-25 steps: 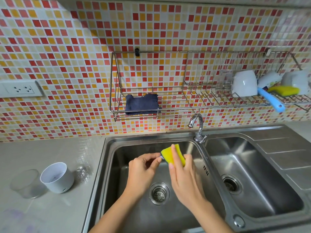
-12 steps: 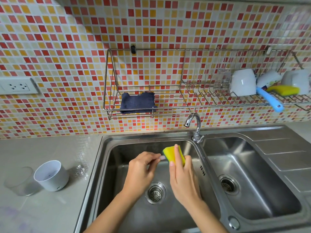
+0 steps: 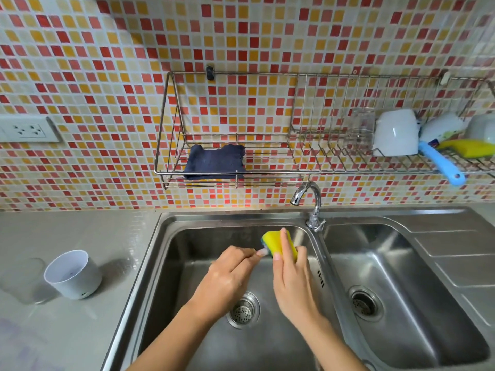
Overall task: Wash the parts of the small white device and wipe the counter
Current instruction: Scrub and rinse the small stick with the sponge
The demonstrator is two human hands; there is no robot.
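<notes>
At the far left we are looking at a wall socket (image 3: pixel 28 129) set into the tiled wall. On the counter (image 3: pixel 80 231) below it a clear cup (image 3: pixel 22 281) is standing just beside a white cup-shaped part (image 3: pixel 72 274), which is sitting upright with its mouth open toward us, well left of the sink.

Moving right, a dark cloth (image 3: pixel 214 162) is lying in the left end of the wire rack (image 3: pixel 166 121) on the wall. Beneath it, over the left basin (image 3: pixel 187 245), we are holding our left hand (image 3: pixel 227 277) above the drain (image 3: pixel 243 310), its fingers pinched closed on a small pale piece (image 3: pixel 262 253) that is mostly hidden; we cannot tell what it is. That piece is touching the yellow sponge (image 3: pixel 278 242), which our right hand (image 3: pixel 292 279) is gripping with the fingers wrapped closed around it, one finger lying across its near face.

Just right of the sponge the tap (image 3: pixel 308 199) is standing between the two basins, its spout curving left. Farther right the right basin (image 3: pixel 401 263) is sitting next to a ridged draining board. In the right end of the rack above, a clear glass (image 3: pixel 360 129), a white mug (image 3: pixel 396 132) on its side, a blue-handled brush (image 3: pixel 442 164) and a second yellow sponge (image 3: pixel 471 147) are resting together.
</notes>
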